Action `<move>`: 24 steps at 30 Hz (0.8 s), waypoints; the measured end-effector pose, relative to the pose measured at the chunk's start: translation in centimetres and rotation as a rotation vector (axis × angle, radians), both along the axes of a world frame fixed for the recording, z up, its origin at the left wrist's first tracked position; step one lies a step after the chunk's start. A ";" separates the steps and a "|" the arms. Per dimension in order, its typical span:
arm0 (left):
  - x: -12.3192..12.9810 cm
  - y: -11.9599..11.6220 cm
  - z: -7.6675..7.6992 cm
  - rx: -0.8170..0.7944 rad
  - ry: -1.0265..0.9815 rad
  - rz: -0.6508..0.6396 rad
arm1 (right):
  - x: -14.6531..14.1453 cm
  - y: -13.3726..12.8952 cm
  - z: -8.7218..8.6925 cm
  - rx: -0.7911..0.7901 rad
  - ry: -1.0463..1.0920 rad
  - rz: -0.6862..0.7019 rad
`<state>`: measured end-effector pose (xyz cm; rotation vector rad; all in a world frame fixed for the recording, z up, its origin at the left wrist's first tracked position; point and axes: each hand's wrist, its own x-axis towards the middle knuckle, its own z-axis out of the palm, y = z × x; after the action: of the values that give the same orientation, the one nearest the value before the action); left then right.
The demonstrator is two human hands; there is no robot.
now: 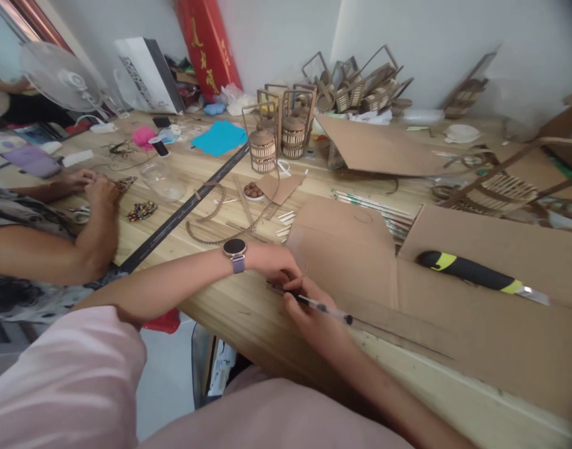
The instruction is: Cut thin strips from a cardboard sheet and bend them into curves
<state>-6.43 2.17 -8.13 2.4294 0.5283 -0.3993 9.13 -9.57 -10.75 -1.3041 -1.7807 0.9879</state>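
My right hand (316, 312) is closed round a pen (321, 305) with a clear barrel and a dark end. My left hand (279, 263), with a watch (234, 248) on its wrist, meets the right fingertips near the pen's front; its fingers are curled and partly hidden, so what they hold cannot be made out. Both hands are over the table's near edge, beside a flat sheet of cardboard (346, 249). On the cardboard to the right lies a black and yellow utility knife (473, 272).
Small woven baskets (262, 149) stand at the back. A dark strip (183, 212) crosses the wooden table. At the left, another person's hands (96, 187) hold beadwork near a glass jar (162, 181). A bowl of brown beads (253, 191) sits mid-table.
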 end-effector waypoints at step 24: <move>-0.1 -0.1 0.3 0.031 -0.010 0.000 | -1.6 0.4 -1.2 0.077 -0.103 0.005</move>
<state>-6.50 2.02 -7.82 2.4601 0.5342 -0.3816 7.50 -9.15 -11.98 -1.3237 -1.8814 0.8593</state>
